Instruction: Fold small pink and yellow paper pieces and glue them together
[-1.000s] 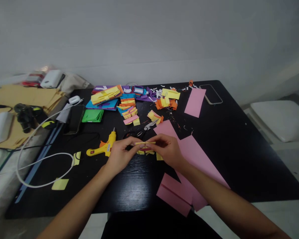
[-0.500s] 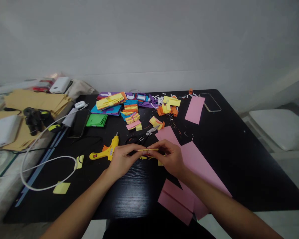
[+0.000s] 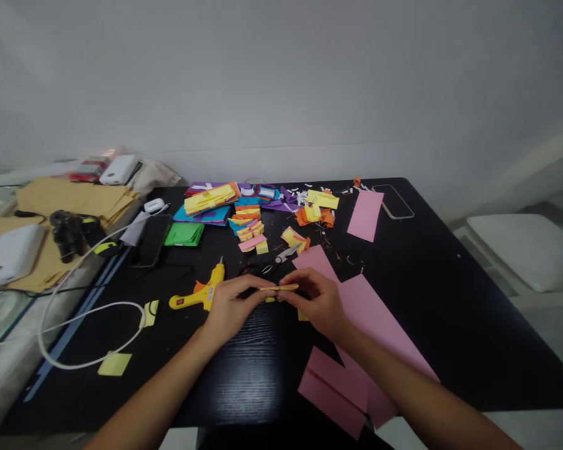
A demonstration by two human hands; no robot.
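Folded paper strip [image 3: 289, 287], yellowish: pinched in thumb-and-finger grips of left hand [image 3: 228, 309] and right hand [image 3: 323, 305] — probably light, easily creased; best taken gently by its edges. Left of grip — yellow glue gun [image 3: 208, 292]. Right — pink sheet [image 3: 380, 319].

Paper strip [image 3: 289, 287]: yellow, thin, seen nearly edge-on, lying roughly crosswise. Located toward six o'clock from view centre, pinched between left hand [image 3: 232, 307] at nine o'clock and right hand [image 3: 319, 305] at three. Underside hidden.
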